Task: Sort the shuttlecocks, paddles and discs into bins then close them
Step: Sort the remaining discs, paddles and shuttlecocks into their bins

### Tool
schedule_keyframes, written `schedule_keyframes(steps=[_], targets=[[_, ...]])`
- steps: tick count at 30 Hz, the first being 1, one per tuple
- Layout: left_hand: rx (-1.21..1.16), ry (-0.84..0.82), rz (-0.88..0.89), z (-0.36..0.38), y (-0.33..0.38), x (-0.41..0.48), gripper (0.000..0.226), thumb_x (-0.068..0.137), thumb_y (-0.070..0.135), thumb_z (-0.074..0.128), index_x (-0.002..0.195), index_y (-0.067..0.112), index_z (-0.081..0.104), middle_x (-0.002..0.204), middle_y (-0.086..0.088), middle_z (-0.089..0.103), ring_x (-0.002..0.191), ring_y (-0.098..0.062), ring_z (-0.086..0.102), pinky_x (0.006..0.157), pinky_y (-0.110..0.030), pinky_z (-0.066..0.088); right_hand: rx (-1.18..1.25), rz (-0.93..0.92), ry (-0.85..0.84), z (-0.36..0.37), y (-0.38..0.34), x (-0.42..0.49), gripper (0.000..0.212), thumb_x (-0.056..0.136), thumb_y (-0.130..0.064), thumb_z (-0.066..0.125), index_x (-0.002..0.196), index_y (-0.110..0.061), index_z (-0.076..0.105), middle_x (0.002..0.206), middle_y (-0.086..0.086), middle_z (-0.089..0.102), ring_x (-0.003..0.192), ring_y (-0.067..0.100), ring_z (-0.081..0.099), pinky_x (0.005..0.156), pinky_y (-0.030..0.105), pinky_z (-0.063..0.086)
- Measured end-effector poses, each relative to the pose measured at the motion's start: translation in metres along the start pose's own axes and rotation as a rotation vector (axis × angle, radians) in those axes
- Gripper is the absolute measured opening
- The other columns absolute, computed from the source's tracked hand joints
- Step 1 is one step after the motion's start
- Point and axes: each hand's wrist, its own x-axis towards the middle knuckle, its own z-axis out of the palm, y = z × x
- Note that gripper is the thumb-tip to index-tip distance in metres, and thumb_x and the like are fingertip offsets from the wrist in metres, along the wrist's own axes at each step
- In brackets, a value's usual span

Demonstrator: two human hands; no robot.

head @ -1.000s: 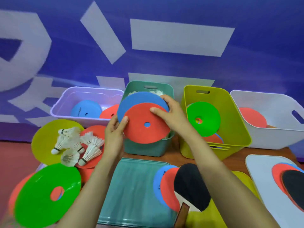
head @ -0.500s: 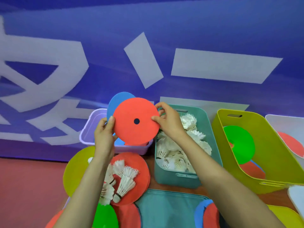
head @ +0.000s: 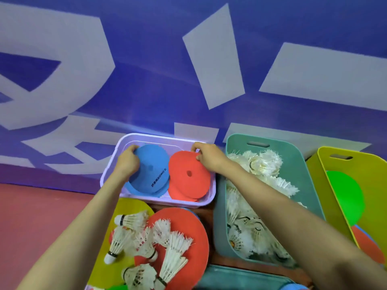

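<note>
Inside the lilac bin (head: 109, 176) lie a blue disc (head: 150, 170) on the left and a red disc (head: 188, 181) on the right, each over other discs of its colour. My left hand (head: 127, 162) grips the blue disc's left edge. My right hand (head: 207, 155) pinches the red disc's top edge. Several white shuttlecocks (head: 146, 248) lie loose on a large red disc (head: 196, 233) and a yellow disc (head: 129, 208) in front of the lilac bin. The teal bin (head: 307, 185) to the right holds many shuttlecocks (head: 263, 164).
A yellow-green bin (head: 372, 170) at the far right holds a green disc (head: 345, 197) and red ones. A teal lid (head: 240, 277) lies at the bottom edge. A blue banner wall stands right behind the bins. Red floor shows at the left.
Both hands carried the blue and red discs from the air above the teal bin leftward and down into the lilac bin, and spread them side by side. The view has moved closer.
</note>
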Motion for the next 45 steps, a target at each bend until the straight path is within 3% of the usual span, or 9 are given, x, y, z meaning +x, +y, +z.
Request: schedule_keyframes(steps=[2, 7, 10, 13, 20, 30, 38, 45], targets=[[0.126, -0.065, -0.025, 0.007, -0.007, 0.012, 0.046, 0.088, -0.005, 0.034, 0.128, 0.008, 0.051, 0.13, -0.018, 0.054, 0.116, -0.036, 0.051, 0.095, -0.039, 0.038, 0.016, 0.032, -0.015, 0.008, 0.0, 0.018, 0.028, 0.087, -0.001, 0.049, 0.11, -0.011, 0.061, 0.115, 0.01, 0.063, 0.099, 0.027, 0.056, 0.076, 0.027, 0.039], [0.394, -0.138, 0.005, 0.028, -0.015, 0.028, 0.043, 0.09, 0.001, 0.036, 0.129, 0.012, 0.048, 0.127, -0.023, 0.051, 0.113, -0.041, 0.05, 0.092, -0.045, 0.041, -0.086, 0.086, -0.222, 0.031, 0.001, 0.051, 0.032, 0.091, 0.001, 0.044, 0.119, -0.009, 0.056, 0.124, 0.013, 0.058, 0.098, 0.024, 0.054, 0.08, 0.029, 0.042], [0.623, -0.129, 0.075, 0.037, -0.016, 0.027, 0.051, 0.089, 0.004, 0.044, 0.139, 0.009, 0.034, 0.134, -0.023, 0.035, 0.121, -0.042, 0.038, 0.097, -0.048, 0.038, -0.169, 0.086, -0.223, 0.042, 0.004, 0.057, 0.035, 0.092, -0.002, 0.038, 0.124, -0.005, 0.051, 0.13, 0.018, 0.053, 0.116, 0.033, 0.052, 0.09, 0.035, 0.042], [0.728, -0.135, 0.143, 0.044, -0.016, 0.022, 0.057, 0.089, 0.007, 0.048, 0.143, 0.008, 0.029, 0.141, -0.02, 0.028, 0.127, -0.039, 0.031, 0.1, -0.047, 0.035, -0.267, 0.071, -0.236, 0.05, 0.004, 0.056, 0.043, 0.092, -0.004, 0.037, 0.134, -0.008, 0.043, 0.132, 0.02, 0.049, 0.119, 0.036, 0.049, 0.094, 0.041, 0.044], [0.612, -0.227, 0.151, 0.043, 0.008, -0.011, 0.05, 0.09, 0.02, 0.056, 0.138, 0.015, 0.042, 0.143, -0.014, 0.033, 0.129, -0.034, 0.036, 0.103, -0.043, 0.035, -0.372, 0.007, -0.167, 0.042, -0.006, 0.032, 0.041, 0.086, -0.001, 0.045, 0.126, -0.01, 0.048, 0.124, 0.017, 0.05, 0.115, 0.037, 0.049, 0.085, 0.042, 0.045], [0.377, -0.051, 0.408, 0.021, 0.086, -0.147, 0.041, 0.088, 0.024, 0.061, 0.128, 0.016, 0.053, 0.133, -0.009, 0.049, 0.121, -0.03, 0.046, 0.097, -0.041, 0.04, -0.2, -0.269, 0.221, -0.017, 0.0, -0.106, 0.046, 0.089, -0.017, 0.054, 0.135, -0.015, 0.044, 0.131, 0.007, 0.049, 0.124, 0.027, 0.042, 0.101, 0.036, 0.036], [0.243, -0.012, 0.619, 0.07, 0.154, -0.264, 0.035, 0.087, 0.021, 0.059, 0.122, 0.018, 0.056, 0.128, -0.003, 0.05, 0.119, -0.025, 0.046, 0.095, -0.034, 0.037, -0.102, -0.251, 0.545, -0.056, 0.08, -0.241, 0.039, 0.087, -0.016, 0.059, 0.125, -0.01, 0.054, 0.119, 0.009, 0.056, 0.115, 0.028, 0.049, 0.099, 0.041, 0.04], [0.07, -0.088, 0.75, 0.151, 0.188, -0.347, 0.026, 0.085, 0.014, 0.06, 0.111, 0.017, 0.062, 0.117, 0.0, 0.056, 0.112, -0.024, 0.053, 0.093, -0.04, 0.044, -0.057, -0.169, 0.629, -0.056, 0.162, -0.335, 0.034, 0.087, -0.02, 0.052, 0.119, -0.009, 0.058, 0.114, 0.007, 0.058, 0.111, 0.022, 0.049, 0.099, 0.028, 0.031]])
